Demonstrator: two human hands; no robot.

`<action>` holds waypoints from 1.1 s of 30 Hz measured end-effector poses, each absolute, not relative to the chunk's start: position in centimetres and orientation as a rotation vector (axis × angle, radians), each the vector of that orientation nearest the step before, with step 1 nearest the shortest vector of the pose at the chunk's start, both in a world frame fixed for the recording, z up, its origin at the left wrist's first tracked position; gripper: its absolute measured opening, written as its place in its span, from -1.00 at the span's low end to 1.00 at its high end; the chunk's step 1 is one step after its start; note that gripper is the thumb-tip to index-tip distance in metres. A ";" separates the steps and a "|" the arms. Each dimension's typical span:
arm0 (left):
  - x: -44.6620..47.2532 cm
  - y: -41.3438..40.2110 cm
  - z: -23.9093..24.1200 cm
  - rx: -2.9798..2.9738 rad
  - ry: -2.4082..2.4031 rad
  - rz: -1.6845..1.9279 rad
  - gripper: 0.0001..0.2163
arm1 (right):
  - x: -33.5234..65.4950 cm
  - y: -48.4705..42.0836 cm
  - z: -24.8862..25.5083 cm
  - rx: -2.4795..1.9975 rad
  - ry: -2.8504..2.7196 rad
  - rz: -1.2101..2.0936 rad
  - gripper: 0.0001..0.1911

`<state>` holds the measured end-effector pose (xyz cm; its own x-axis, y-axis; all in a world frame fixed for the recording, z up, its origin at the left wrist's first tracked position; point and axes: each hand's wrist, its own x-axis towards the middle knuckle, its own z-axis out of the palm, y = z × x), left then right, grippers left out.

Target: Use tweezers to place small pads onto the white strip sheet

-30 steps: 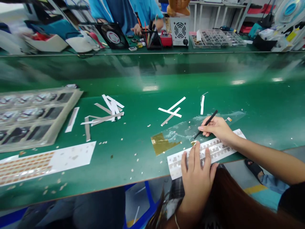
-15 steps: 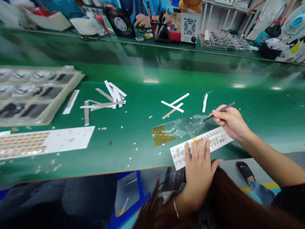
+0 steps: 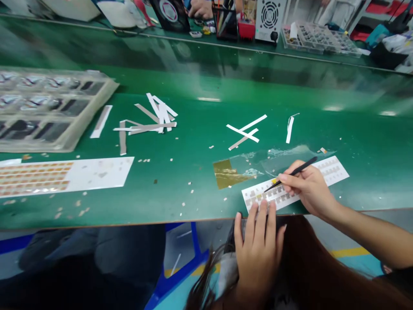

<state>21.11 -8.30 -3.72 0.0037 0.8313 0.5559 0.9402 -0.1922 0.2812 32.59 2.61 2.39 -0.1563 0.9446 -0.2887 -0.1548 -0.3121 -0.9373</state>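
While the right hand (image 3: 311,189) grips one tool (image 3: 303,166), perhaps tweezers, the unclenched left hand (image 3: 258,249) touches one sheet (image 3: 284,199).

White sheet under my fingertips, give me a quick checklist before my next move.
1. Right hand has its grip on the black tool: ok.
2. Tool's tip over the white sheet: ok; whether it touches, cannot tell.
3. Tip carrying a piece: cannot tell, too small.
4. Left hand fingertips at the sheet's near edge: ok; how firmly they press, cannot tell.
5. Crossed strips apart from the sheet: ok.
6. Table free of loose bits: not ok, several are scattered.
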 end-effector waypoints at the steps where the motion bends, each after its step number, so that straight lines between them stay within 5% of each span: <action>1: 21.2 -8.2 -4.0 -2.070 -1.877 -0.991 -0.69 | 32.0 2.4 2.1 -1.225 -1.022 1.630 -0.73; 33: 20.1 -7.8 -5.3 -1.952 -1.780 -1.373 -0.70 | 30.4 0.8 2.7 -1.328 -1.216 1.494 -0.80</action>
<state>20.11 -7.78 -5.26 -0.1324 0.7032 0.6986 0.8541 -0.2767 0.4404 30.44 0.79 2.73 -0.1491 0.9589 -0.2414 0.0412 -0.2379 -0.9704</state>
